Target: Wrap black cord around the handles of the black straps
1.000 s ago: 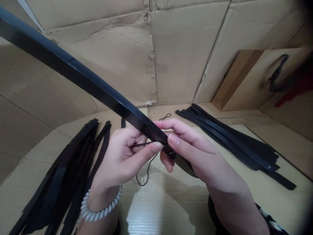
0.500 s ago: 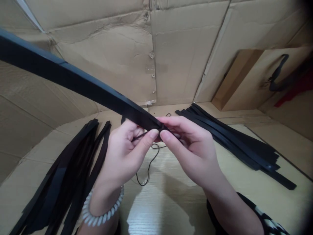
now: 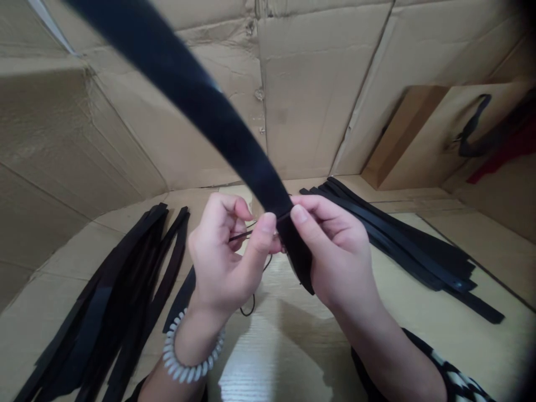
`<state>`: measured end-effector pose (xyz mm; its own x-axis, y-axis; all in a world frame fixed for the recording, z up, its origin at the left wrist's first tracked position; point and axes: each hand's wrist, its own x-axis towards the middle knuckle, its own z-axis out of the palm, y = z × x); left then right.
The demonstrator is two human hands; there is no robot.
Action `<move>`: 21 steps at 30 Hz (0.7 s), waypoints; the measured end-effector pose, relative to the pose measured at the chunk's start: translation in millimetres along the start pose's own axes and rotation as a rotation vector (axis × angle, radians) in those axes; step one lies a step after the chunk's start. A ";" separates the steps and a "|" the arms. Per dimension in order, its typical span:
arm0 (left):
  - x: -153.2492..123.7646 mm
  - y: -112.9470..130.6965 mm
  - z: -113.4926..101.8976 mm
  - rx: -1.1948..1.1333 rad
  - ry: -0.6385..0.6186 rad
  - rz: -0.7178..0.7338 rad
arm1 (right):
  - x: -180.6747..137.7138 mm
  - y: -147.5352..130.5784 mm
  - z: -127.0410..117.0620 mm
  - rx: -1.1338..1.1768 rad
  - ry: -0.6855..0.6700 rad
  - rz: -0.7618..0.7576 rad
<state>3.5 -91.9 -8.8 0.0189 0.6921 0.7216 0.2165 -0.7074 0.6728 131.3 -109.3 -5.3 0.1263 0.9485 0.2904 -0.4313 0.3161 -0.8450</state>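
A long flat black strip (image 3: 201, 100) rises from my hands up to the top left, blurred by motion. My right hand (image 3: 335, 254) grips its lower end, thumb on top, with the strip's tip poking out below the palm. My left hand (image 3: 228, 257) pinches a thin black cord (image 3: 239, 237) between thumb and fingers right beside the strip. The cord's loose end (image 3: 250, 308) hangs down below my left hand. A white coiled band circles my left wrist.
A pile of black strips (image 3: 109, 312) lies on the cardboard at the left, and another bundle of strips (image 3: 410, 251) at the right. Cardboard walls (image 3: 310, 100) enclose the work surface. A brown paper bag (image 3: 439, 134) with a black handle leans at the back right.
The held strip has swung from pointing far left to pointing steeply up, and its lower end now sticks out under my right hand. Both hands have moved slightly closer together.
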 end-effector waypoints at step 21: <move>-1.2 4.9 -12.9 0.004 -0.124 0.190 | 10.3 17.4 -6.7 0.709 -0.535 0.479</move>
<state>-8.0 -98.0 -4.3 0.1795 0.5590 0.8095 0.2017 -0.8263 0.5258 131.1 -94.0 -20.0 -0.5423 0.7845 0.3008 -0.7851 -0.3458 -0.5138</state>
